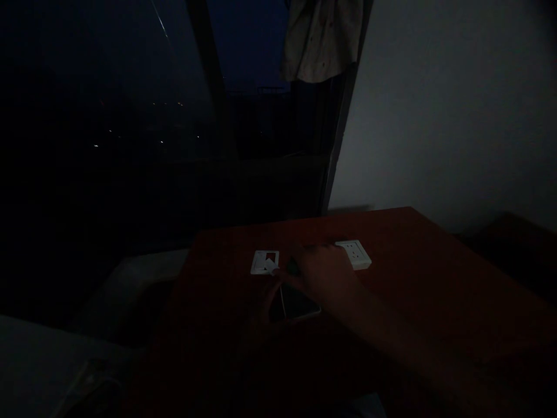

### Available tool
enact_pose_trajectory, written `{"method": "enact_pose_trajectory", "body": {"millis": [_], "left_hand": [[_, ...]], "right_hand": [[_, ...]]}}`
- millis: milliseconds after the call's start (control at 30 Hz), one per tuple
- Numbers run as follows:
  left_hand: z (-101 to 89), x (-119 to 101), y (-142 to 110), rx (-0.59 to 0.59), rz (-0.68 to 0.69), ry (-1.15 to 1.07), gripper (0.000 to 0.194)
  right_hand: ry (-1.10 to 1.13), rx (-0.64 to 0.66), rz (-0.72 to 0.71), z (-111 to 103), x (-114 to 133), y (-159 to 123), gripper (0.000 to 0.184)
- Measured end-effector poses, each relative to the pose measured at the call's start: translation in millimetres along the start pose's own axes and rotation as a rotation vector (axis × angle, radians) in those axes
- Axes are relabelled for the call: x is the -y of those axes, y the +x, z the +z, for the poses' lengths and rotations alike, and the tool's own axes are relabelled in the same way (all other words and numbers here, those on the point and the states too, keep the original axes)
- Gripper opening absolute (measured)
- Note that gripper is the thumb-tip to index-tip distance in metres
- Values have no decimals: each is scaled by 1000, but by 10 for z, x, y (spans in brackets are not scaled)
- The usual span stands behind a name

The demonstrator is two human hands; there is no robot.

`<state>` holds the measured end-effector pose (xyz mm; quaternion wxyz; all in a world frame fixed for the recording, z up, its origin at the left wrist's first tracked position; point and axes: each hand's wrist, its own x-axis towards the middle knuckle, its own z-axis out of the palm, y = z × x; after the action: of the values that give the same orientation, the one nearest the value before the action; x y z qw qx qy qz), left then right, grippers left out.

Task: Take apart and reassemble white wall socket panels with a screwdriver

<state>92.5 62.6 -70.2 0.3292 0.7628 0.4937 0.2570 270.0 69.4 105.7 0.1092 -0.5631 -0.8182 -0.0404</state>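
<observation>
In the dim light, my right hand [326, 270] reaches in from the right with its fingers closed around a small green thing [293, 267], mostly hidden by the hand; its kind is unclear. Below it lies a dark, square panel with pale edges [301, 303]. My left hand [262, 316], barely visible, curls its fingers round the panel's left side. Just beyond the fingertips is a white rectangular frame plate [259, 262] with an opening at its right. A small white piece [272, 266] overlaps that plate, close to my right fingertips; whether a finger touches it, I cannot tell.
A white wall socket unit [357, 254] lies on the reddish-brown table [413, 278], right behind my right hand. Past the table's far edge is a dark window [152, 116] with a hanging cloth [322, 40]. A pale wall [444, 116] rises at the right.
</observation>
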Motion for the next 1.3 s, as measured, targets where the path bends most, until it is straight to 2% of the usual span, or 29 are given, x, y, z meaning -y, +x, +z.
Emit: {"method": "enact_pose_trajectory", "body": {"millis": [133, 233, 300, 367, 400, 433, 467, 567, 667, 767, 833, 967, 1133, 1300], "left_hand": [[-26, -31, 0, -10, 4, -6, 83], [-36, -39, 3, 2, 41, -36, 80], [-38, -36, 3, 13, 55, -45, 79], [-38, -31, -2, 14, 45, -36, 79], [-40, -28, -6, 18, 31, -30, 80], [-44, -25, -10, 26, 13, -28, 82], [-51, -23, -14, 32, -2, -32, 83], [-92, -12, -8, 42, -18, -93, 79], [-164, 5, 55, -30, -56, -102, 62], [-262, 31, 180, -133, -94, -18, 49], [-330, 61, 283, -154, -72, 70, 45], [-425, 148, 493, -151, 15, 279, 40], [-456, 224, 690, -114, 77, 345, 37], [-451, 260, 765, -84, 120, 400, 32]], "right_hand": [[50, -24, -24, -4, -66, 7, 42], [183, -85, 80, 51, -267, -34, 44], [395, -183, 258, 183, -457, -109, 44], [715, -269, 435, 404, -638, -224, 41], [921, -237, 547, 539, -708, -294, 41], [1147, -124, 643, 678, -760, -367, 40], [1228, -58, 667, 814, -792, -441, 39], [1350, 49, 692, 1141, -799, -622, 36], [1436, 107, 660, 1315, -761, -682, 36], [1463, 95, 635, 1395, -733, -654, 38], [1457, 71, 618, 1425, -710, -637, 38], [1442, 39, 565, 1464, -653, -665, 37], [1413, 2, 533, 1564, -629, -700, 43], [1390, -28, 519, 1693, -639, -689, 49]]}}
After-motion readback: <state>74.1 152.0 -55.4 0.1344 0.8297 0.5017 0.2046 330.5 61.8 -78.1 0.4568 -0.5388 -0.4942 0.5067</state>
